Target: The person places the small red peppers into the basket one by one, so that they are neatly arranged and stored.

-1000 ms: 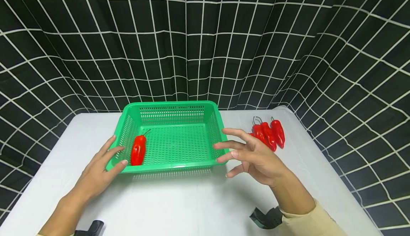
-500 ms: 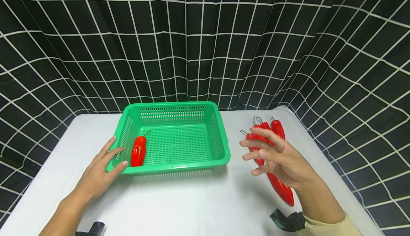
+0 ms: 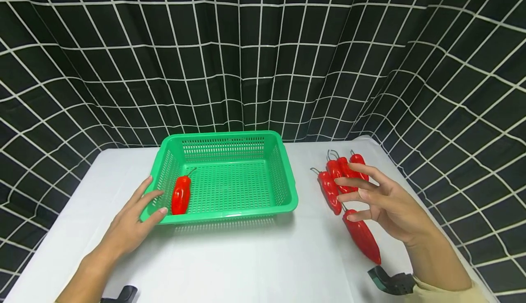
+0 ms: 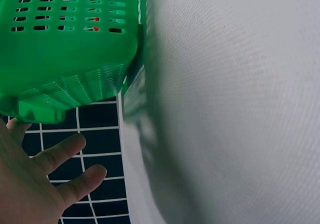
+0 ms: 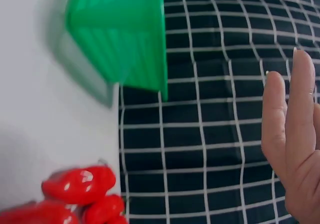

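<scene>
A green plastic basket point(image 3: 246, 211) with slotted walls stands on the white table. One red pepper point(image 3: 181, 195) lies inside it at the left, stem pointing away. My left hand point(image 3: 129, 225) rests at the basket's left front corner, thumb and a finger over the rim; in the left wrist view its fingers point(image 4: 82, 184) are spread beside the green wall point(image 4: 75, 59). My right hand point(image 3: 390, 204) hovers at the right with loosely bent, spread fingers and holds nothing. Under and beyond it lie several red peppers, among them a long near one point(image 3: 363, 239) and one further left point(image 3: 328, 191).
A dark curtain point(image 3: 250, 65) with white grid lines closes off the back and sides of the white table point(image 3: 246, 266). Black wrist devices point(image 3: 392, 282) show near both forearms. In the right wrist view, red peppers point(image 5: 82, 184) lie near the table edge.
My right hand has moved right, from beside the basket's right wall to over the peppers, uncovering the left one. The left hand has stayed at the basket corner. The view has shifted slightly.
</scene>
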Demonstrator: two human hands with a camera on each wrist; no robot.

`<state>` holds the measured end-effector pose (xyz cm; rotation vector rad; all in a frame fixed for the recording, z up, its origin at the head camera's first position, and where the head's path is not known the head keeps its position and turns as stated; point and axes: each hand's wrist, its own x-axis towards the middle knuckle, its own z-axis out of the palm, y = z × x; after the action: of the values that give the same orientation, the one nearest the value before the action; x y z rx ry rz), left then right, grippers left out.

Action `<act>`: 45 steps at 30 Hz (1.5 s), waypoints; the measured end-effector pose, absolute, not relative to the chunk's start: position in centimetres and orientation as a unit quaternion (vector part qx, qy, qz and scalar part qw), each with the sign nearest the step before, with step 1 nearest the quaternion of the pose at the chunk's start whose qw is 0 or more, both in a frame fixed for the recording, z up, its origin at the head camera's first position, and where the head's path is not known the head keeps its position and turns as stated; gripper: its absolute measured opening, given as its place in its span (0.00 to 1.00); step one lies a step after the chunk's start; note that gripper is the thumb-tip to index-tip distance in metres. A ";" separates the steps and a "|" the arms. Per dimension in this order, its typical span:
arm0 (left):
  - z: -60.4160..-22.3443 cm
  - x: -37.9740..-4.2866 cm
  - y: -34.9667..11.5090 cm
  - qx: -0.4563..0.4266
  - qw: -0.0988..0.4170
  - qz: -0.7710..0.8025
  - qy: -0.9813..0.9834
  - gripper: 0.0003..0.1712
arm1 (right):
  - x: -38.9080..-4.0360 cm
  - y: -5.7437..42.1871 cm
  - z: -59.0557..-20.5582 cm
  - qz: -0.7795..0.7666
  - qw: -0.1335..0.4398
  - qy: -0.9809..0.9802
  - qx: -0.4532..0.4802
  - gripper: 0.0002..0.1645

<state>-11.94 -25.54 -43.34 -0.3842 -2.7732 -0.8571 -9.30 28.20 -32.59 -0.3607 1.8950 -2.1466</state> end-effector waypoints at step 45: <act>-43.5 -11.8 -25.4 -0.125 0.109 -0.291 -0.942 0.26 | -9.0 35.9 -39.4 -0.635 0.130 0.761 0.018 0.32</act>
<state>-11.80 -25.36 -43.51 -0.3685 -2.7702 -0.8555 -9.01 35.92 -39.38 0.0536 2.2119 -1.8442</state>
